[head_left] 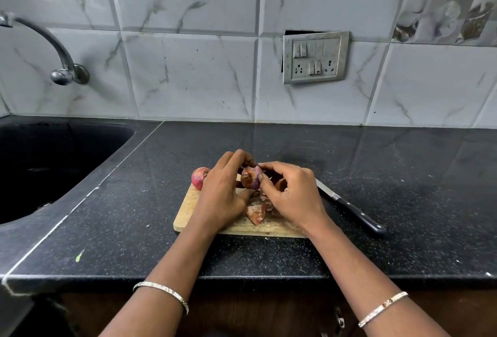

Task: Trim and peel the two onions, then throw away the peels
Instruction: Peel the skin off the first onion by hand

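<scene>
Both hands, left hand [224,191] and right hand [291,194], grip one onion [250,179] above the board [188,210].

Forearms forward; left hand [223,196] and right hand [293,199] close together; both curled round an onion [250,179]

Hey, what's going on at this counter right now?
A person is peeling one onion over the cutting board: the left hand holds it while the right hand picks at its skin. The second onion sits at the board's far left corner, still in its skin. Loose peels lie on the board, and the knife rests on the counter beside it.
</scene>
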Action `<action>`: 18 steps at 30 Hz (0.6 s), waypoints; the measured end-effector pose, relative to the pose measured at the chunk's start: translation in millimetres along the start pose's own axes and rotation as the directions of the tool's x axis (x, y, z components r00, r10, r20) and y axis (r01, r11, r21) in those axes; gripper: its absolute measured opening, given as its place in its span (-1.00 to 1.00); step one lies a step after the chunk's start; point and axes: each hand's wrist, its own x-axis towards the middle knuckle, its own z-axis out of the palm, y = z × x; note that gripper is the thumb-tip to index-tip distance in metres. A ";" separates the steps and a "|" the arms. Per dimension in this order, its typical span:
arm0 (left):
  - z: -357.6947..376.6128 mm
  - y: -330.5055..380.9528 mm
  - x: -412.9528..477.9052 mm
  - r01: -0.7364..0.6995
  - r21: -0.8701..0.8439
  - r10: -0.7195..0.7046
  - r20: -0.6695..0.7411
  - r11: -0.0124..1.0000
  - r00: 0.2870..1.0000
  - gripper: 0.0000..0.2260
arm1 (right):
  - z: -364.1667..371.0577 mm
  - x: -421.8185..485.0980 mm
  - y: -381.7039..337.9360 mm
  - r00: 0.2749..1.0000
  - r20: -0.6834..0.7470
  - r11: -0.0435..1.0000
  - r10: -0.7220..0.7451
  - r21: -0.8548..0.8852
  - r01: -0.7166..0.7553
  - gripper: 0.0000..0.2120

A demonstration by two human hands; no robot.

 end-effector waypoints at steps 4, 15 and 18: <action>1.3 -2.6 -0.4 -0.008 0.032 0.008 0.018 0.999 1.000 -0.56 | 0.4 -0.1 -0.2 0.999 -0.015 0.999 0.031 0.045 -0.031 -0.59; 2.7 -1.6 -1.0 -0.020 0.087 0.018 0.019 0.996 1.000 -0.57 | 1.3 -0.8 -0.2 1.000 -0.011 1.000 0.006 0.022 -0.006 -0.57; 3.4 -1.7 -1.2 -0.022 0.074 0.020 0.022 0.997 1.000 -0.55 | 0.6 -0.4 0.8 0.999 -0.040 1.000 0.006 -0.009 -0.007 -0.59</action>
